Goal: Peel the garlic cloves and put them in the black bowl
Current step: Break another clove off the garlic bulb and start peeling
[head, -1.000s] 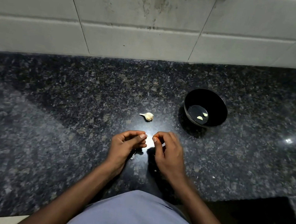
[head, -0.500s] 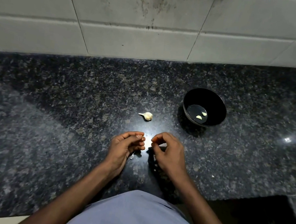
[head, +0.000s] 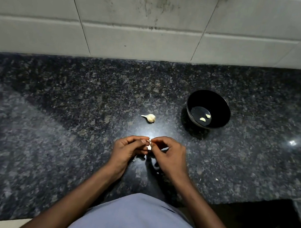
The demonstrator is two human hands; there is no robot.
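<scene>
Peeling in progress over dark speckled granite worktop (head: 48,137), close to front edge, below white tiled wall (head: 137,39).

Black round bowl (head: 223,105): upright, beyond and to the right of both hands, well apart from them. Holds two peeled pale cloves (head: 202,119) on its floor, near each other.

Left hand (head: 126,149): fingers curled, thumb and fingertips pinching small whitish garlic clove (head: 149,146); grip closed on it, steadying.

Right hand (head: 170,156): fingers curled, tips meeting same clove from other side; grip closed on it, seemingly picking at skin. Sliver of pale skin possibly under fingers; too small to confirm.

Unpeeled garlic piece with pointed tail (head: 150,117): lying on worktop between hands and bowl, apart from both.

Small pale peel scraps (head: 216,179): scattered on worktop near right wrist.

Handling advice, as judgement: hold clove firm by one end, lift papery skin with nail from tip, strip lengthwise, avoid crushing. Keep work low over worktop, catching peel. About halfway: two done, one in hand, one waiting.
</scene>
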